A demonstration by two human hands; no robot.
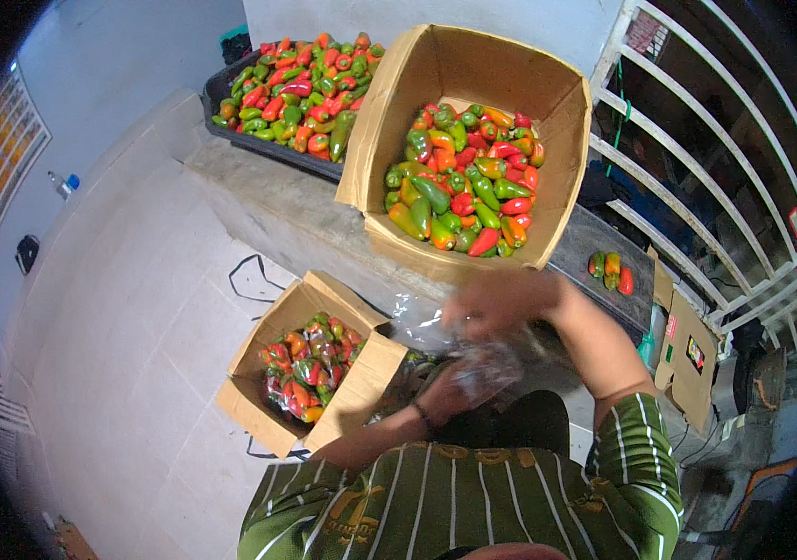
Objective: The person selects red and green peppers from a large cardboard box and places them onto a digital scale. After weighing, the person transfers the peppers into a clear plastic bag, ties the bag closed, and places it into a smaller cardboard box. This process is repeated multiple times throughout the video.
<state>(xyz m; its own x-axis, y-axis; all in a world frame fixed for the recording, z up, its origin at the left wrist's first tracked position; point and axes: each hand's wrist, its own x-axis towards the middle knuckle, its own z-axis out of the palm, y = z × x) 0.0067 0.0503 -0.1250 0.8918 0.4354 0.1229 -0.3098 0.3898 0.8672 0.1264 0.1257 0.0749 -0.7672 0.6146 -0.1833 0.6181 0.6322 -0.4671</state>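
Note:
My left hand [451,387], with a dark band at its wrist, holds crumpled clear plastic [489,371] in front of my body. Just above it is my right hand [507,301], blurred, its fingers on a clear plastic bag [416,322]. Whether the two pieces of plastic are joined cannot be made out. Beyond my right hand stands a large open cardboard box [503,63] with red, green and orange peppers [468,182] inside. On my left, a smaller cardboard box [356,381] contains peppers in clear plastic bags [311,364].
A black crate [279,154] full of peppers rests on the concrete ledge [251,175] beside the large box. Several loose peppers [610,271] lie on a dark surface [584,241] at right. White metal bars [678,161] and flattened cardboard [692,364] are farther right. Black straps [251,276] lie on the tiled floor [139,308].

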